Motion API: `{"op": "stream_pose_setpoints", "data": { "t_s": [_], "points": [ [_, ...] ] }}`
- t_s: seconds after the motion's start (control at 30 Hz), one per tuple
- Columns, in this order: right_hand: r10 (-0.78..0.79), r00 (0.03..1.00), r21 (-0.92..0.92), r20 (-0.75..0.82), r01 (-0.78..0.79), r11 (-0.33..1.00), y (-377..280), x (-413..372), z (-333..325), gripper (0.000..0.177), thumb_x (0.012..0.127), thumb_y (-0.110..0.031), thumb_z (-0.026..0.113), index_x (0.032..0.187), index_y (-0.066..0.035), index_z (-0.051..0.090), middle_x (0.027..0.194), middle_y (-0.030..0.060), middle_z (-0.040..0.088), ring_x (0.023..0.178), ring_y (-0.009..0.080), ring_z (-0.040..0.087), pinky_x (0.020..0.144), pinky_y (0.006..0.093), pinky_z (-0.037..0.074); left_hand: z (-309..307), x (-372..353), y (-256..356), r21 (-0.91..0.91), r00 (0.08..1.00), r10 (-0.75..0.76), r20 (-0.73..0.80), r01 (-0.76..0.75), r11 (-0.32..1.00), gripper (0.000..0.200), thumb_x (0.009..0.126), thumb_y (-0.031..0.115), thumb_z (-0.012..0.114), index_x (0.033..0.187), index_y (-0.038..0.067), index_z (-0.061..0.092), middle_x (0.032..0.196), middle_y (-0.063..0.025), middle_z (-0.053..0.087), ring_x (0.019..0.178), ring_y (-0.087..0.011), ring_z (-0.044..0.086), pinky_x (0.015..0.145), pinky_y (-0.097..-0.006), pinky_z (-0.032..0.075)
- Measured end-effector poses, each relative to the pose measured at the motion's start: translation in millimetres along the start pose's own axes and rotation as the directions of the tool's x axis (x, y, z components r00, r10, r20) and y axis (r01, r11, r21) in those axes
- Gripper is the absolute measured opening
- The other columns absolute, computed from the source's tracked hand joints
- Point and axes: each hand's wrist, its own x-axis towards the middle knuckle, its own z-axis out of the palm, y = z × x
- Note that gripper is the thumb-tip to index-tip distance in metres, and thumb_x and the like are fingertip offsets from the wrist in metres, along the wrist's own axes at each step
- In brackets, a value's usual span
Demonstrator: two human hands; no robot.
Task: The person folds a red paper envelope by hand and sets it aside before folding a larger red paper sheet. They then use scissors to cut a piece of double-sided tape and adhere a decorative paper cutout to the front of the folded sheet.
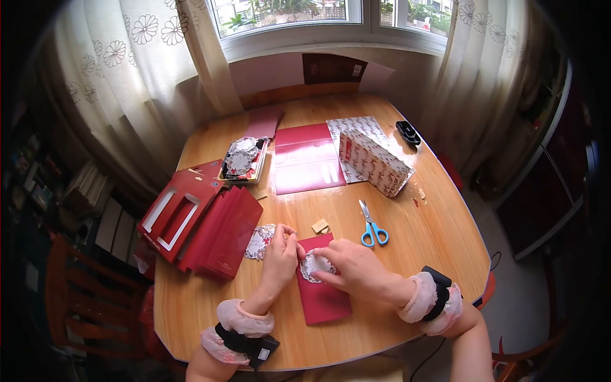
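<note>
A red card lies on the table in front of me, with a round white lace-edged paper doily on its upper part. My right hand comes over the doily from the right, thumb and fingers curled onto it. At the card's left edge, my left hand has its fingertips pinched together beside the doily; whatever is between them is too small to make out. Another patterned doily lies partly under the left hand. Blue-handled scissors rest to the right, blades partly apart.
Folded red card pieces are stacked at the left. Behind them a tray holds several doilies. A large red sheet, a patterned box and a black holder occupy the far side. Small tan pieces lie above the card.
</note>
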Motion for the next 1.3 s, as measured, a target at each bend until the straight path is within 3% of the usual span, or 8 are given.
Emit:
{"op": "stream_pose_setpoints", "data": {
  "t_s": [0.13,0.3,0.6,0.67,0.87,1.03,1.17,1.3],
  "points": [
    [0.430,0.884,0.199,0.181,-0.461,0.865,-4.2,12.8,-42.7,0.026,0.088,-0.023,0.070,0.095,0.000,0.059,0.080,0.0135,0.066,0.058,0.0176,0.062,0.052,0.0320,0.047,0.8,-0.1,0.7,0.005,1.000,-0.003,-0.015,0.003,1.000,0.011,0.100,0.017,0.042,0.100,0.006,0.045,0.065,-0.0047,0.061,0.044,-0.0053,0.040,0.042,-0.0227,0.032],
    [0.362,0.789,0.511,0.496,-0.602,0.613,7.5,5.7,-40.1,0.035,0.090,-0.011,0.069,0.105,-0.004,0.038,0.077,0.0086,0.065,0.065,0.0112,0.064,0.050,0.0222,0.046,1.9,-0.9,2.5,-0.063,0.999,-0.008,-0.034,0.005,0.998,0.011,0.100,0.017,0.042,0.100,0.006,0.045,0.064,-0.0044,0.059,0.042,-0.0049,0.038,0.042,-0.0211,0.031],
    [0.384,0.890,0.837,0.246,-0.395,0.379,19.6,11.5,-39.9,0.031,0.085,0.000,0.069,0.098,-0.006,0.041,0.081,0.0069,0.065,0.072,0.0081,0.061,0.060,0.0220,0.047,-5.5,8.8,-9.8,-0.288,0.978,0.049,-0.202,-0.107,0.952,0.008,0.101,0.014,0.044,0.102,0.008,0.049,0.098,-0.0072,0.063,0.068,-0.0042,0.051,0.049,-0.0178,0.037],
    [0.400,0.904,0.861,0.148,-0.317,0.398,24.3,13.4,-37.2,0.031,0.086,0.002,0.068,0.097,-0.006,0.040,0.085,0.0071,0.065,0.077,0.0091,0.063,0.065,0.0226,0.050,-3.5,6.4,-1.8,-0.430,0.973,0.142,-0.183,-0.209,0.878,0.009,0.099,0.012,0.044,0.101,0.007,0.052,0.132,-0.0158,0.051,0.091,-0.0087,0.056,0.071,-0.0200,0.046],
    [0.446,0.893,0.896,-0.058,-0.150,0.418,20.8,16.5,-31.3,0.026,0.088,0.006,0.062,0.097,-0.005,0.040,0.088,0.0064,0.062,0.081,0.0077,0.062,0.069,0.0208,0.051,1.5,-4.0,4.5,-0.583,0.966,0.235,0.110,-0.129,0.802,0.013,0.097,0.014,0.048,0.102,0.005,0.055,0.155,-0.0198,0.029,0.117,-0.0135,0.051,0.097,-0.0237,0.036],
    [0.447,0.878,0.839,-0.171,-0.108,0.534,23.9,14.6,-27.0,0.025,0.089,0.005,0.062,0.096,-0.005,0.040,0.081,0.0015,0.058,0.071,0.0019,0.055,0.060,0.0183,0.044,3.1,-19.4,31.4,-0.399,0.917,0.210,0.339,-0.062,0.915,0.011,0.097,0.016,0.050,0.100,0.006,0.054,0.094,0.0032,0.050,0.092,-0.0058,0.046,0.085,-0.0217,0.037],
    [0.452,0.859,0.732,-0.239,-0.146,0.665,22.6,14.2,-27.0,0.023,0.088,0.002,0.065,0.093,-0.004,0.043,0.075,-0.0003,0.056,0.062,0.0005,0.048,0.053,0.0185,0.038,4.0,-20.6,32.2,-0.387,0.902,0.129,0.411,0.045,0.921,0.011,0.098,0.016,0.051,0.100,0.006,0.054,0.096,0.0032,0.052,0.093,-0.0047,0.047,0.085,-0.0204,0.037],
    [0.433,0.846,0.586,-0.311,-0.188,0.788,20.1,15.3,-27.4,0.019,0.089,-0.006,0.068,0.092,-0.002,0.049,0.071,0.0029,0.059,0.058,0.0032,0.050,0.050,0.0212,0.039,3.0,-11.1,25.0,-0.559,0.973,0.195,0.125,-0.093,0.824,0.008,0.099,0.012,0.049,0.100,0.006,0.054,0.097,0.0022,0.054,0.095,-0.0049,0.049,0.088,-0.0209,0.038]
  ]
}}
